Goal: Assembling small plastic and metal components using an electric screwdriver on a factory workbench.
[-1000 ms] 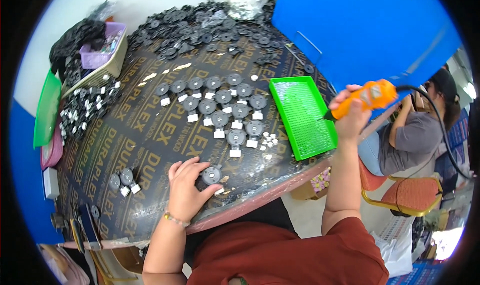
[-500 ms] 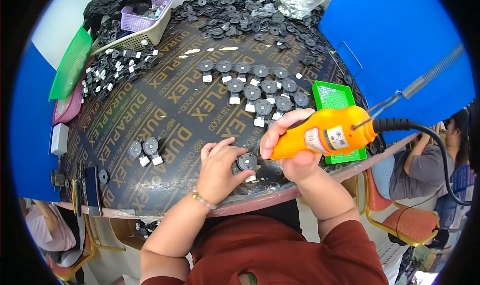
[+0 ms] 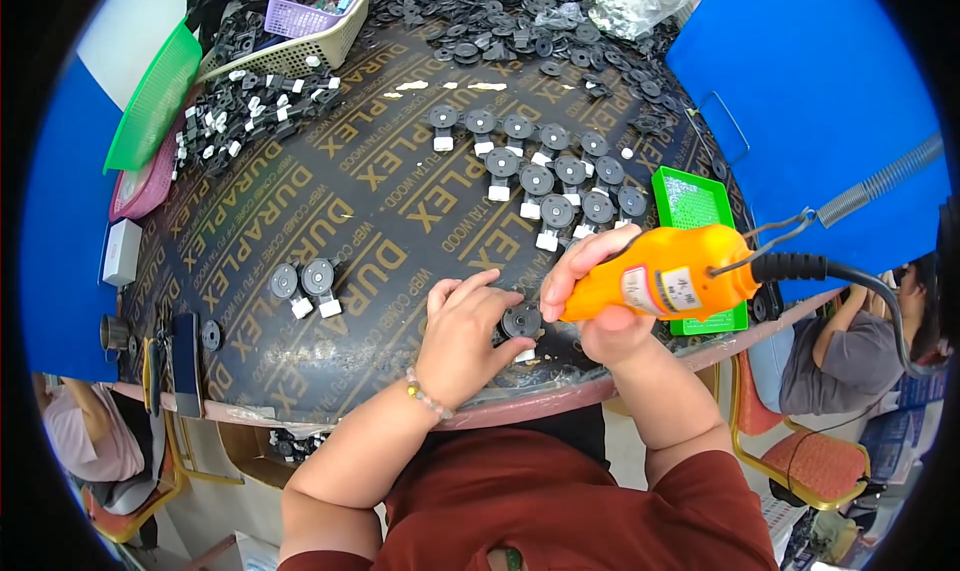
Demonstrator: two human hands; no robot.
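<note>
My right hand [image 3: 603,291] is wrapped round an orange electric screwdriver [image 3: 660,279], held tilted with its nose toward the left. Its bit is hard to make out beside the fingers. Just left of that nose, a round black plastic part [image 3: 520,321] with a white end lies near the table's front edge. The thumb and forefinger of my left hand [image 3: 468,333] grip this part from its left side. Several like parts, such as one black disc with a white end [image 3: 557,211], stand in rows beyond my hands. Two more round parts [image 3: 318,274] lie to the left.
Heaped black parts [image 3: 490,21] cover the far table. A green tray [image 3: 745,316] sits right of the screwdriver, which hangs from a coiled spring [image 3: 880,181] and trails a black cable [image 3: 890,311]. Baskets [image 3: 340,41] and black-and-white pieces [image 3: 250,116] occupy the far left. Other people sit either side.
The whole view has shifted, so the table and parts appear farther right. Both hands keep their grips, and the screwdriver's nose seems slightly farther from the held part's centre.
</note>
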